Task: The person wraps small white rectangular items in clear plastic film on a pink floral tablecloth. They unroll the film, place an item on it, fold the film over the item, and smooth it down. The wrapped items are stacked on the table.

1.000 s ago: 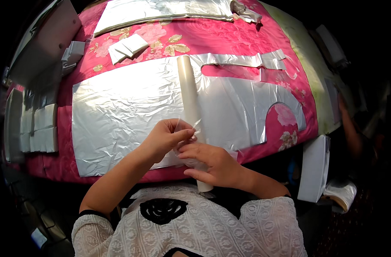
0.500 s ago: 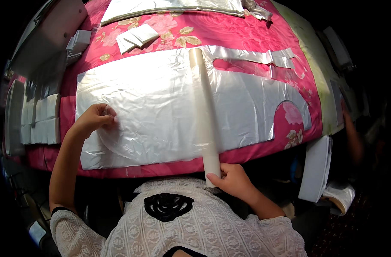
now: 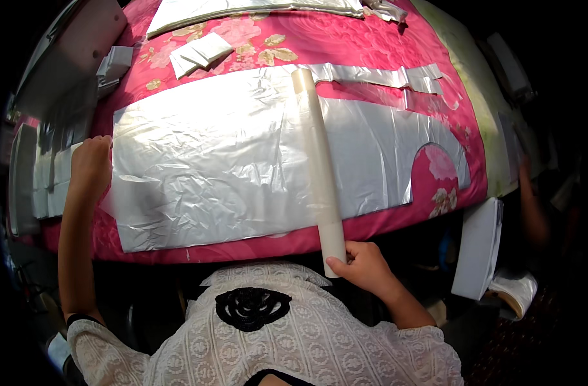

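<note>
A white plastic sheet (image 3: 197, 174), shaped like an apron with a curved cut-out and long strap strips, lies flat on a pink flowered cloth. Across it rests a long pale roll (image 3: 323, 161), its brown core showing at the far end. My right hand (image 3: 363, 265) is wrapped round the near end of this roll, just past the table edge. Beyond the sheet's left edge, my left hand (image 3: 93, 166) is closed in a fist. Thin clear film (image 3: 110, 201) appears to run from it over the sheet; the pinched edge itself is hidden by the fingers.
Folded white packets (image 3: 200, 55) lie behind the sheet, near a larger white stack (image 3: 255, 11). Left stands an open box with white packets (image 3: 56, 180). A white box (image 3: 477, 248) and another roll (image 3: 514, 294) sit right. Another person's arm (image 3: 532, 199) shows at far right.
My left hand has moved left, from above the sheet to beyond its edge, drawing clear film. The near end of the roll has shifted slightly right with my right hand.
</note>
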A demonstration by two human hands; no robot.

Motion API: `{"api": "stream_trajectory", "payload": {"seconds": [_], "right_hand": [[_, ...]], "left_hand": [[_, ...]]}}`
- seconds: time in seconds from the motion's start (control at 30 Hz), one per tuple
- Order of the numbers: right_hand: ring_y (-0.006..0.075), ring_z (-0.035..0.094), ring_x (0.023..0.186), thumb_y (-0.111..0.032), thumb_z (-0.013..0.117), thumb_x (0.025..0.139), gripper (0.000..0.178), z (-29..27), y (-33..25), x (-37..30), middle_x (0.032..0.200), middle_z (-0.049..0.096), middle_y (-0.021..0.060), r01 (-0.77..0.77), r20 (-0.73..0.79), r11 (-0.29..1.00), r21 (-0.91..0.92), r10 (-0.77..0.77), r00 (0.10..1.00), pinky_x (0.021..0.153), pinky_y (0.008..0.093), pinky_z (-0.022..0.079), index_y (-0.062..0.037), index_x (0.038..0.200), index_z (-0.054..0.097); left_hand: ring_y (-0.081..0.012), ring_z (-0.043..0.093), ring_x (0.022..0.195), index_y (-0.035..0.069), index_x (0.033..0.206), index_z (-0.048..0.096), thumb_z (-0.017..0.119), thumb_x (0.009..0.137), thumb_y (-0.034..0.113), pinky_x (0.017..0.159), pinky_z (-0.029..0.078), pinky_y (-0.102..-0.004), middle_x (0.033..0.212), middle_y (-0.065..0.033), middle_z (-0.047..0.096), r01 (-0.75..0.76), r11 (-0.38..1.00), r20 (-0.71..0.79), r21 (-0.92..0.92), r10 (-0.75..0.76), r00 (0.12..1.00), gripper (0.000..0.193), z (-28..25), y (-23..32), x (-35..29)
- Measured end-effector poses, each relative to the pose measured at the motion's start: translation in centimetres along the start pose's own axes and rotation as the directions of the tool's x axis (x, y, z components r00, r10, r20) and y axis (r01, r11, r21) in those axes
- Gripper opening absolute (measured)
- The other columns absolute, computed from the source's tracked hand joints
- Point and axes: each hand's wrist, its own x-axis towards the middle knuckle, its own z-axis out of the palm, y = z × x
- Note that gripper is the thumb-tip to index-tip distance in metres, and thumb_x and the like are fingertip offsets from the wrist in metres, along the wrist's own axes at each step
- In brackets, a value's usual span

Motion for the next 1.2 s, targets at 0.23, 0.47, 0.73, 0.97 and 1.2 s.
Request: {"api": "stream_trajectory", "payload": {"seconds": [0.23,0.47,0.73,0.97,1.2], "right_hand": [[0.02,0.065,0.061,-0.031,0.068,0.074,0.035,-0.3,0.6,0.0,0.068,0.065,0.0127,0.001,0.015,1.0,0.016,-0.002,1.0,0.057,0.0296,0.049,0.0018,0.084,0.065],[0.0191,0.063,0.059,-0.031,0.068,0.075,0.035,-0.2,0.2,0.0,0.066,0.064,0.0116,-0.036,0.035,0.998,0.047,0.034,0.999,0.057,0.0298,0.048,0.0016,0.086,0.065],[0.0313,0.062,0.06,-0.056,0.057,0.08,0.06,-3.1,-2.3,4.6,0.062,0.061,0.0169,0.161,0.027,0.965,-0.205,-0.159,0.987,0.056,0.0373,0.048,0.0032,0.071,0.063],[0.022,0.059,0.056,-0.052,0.056,0.084,0.057,-5.5,-8.2,16.8,0.061,0.06,0.0137,0.244,-0.203,0.944,-0.222,-0.289,0.936,0.054,0.032,0.046,0.0034,0.073,0.062],[0.0255,0.054,0.103,-0.033,0.053,0.09,0.052,-6.5,-9.6,25.7,0.114,0.052,0.0187,0.045,-0.026,0.177,0.983,-0.107,0.994,0.089,0.038,0.046,0.004,0.122,0.037]], "left_hand": [[-0.0311,0.054,0.107,0.0,0.112,0.052,0.052,0.077,-0.004,0.089,0.045,-0.038,0.116,-0.0152,0.056,-0.516,0.478,-0.401,-0.711,0.327,0.856,0.034,-7.7,18.2,-1.5],[-0.0372,0.02,0.135,-0.01,0.135,0.024,0.048,0.083,0.017,0.111,0.016,-0.0434,0.143,-0.0254,0.023,-0.491,0.572,-0.359,-0.657,0.337,0.871,0.063,0.3,27.8,-1.1],[-0.0393,0.013,0.137,-0.014,0.135,0.019,0.041,0.081,0.023,0.112,0.009,-0.0456,0.143,-0.0298,0.018,-0.499,0.651,-0.318,-0.572,0.384,0.867,0.069,0.6,28.5,-1.2],[-0.0388,0.014,0.137,-0.015,0.135,0.02,0.04,0.081,0.024,0.112,0.009,-0.045,0.143,-0.0307,0.019,-0.479,0.677,-0.309,-0.558,0.366,0.878,0.069,0.6,28.6,-1.3],[-0.0385,0.014,0.137,-0.014,0.135,0.02,0.04,0.081,0.024,0.112,0.009,-0.0447,0.143,-0.0301,0.019,-0.481,0.645,-0.312,-0.594,0.367,0.877,0.069,0.3,28.8,-1.2]]}}
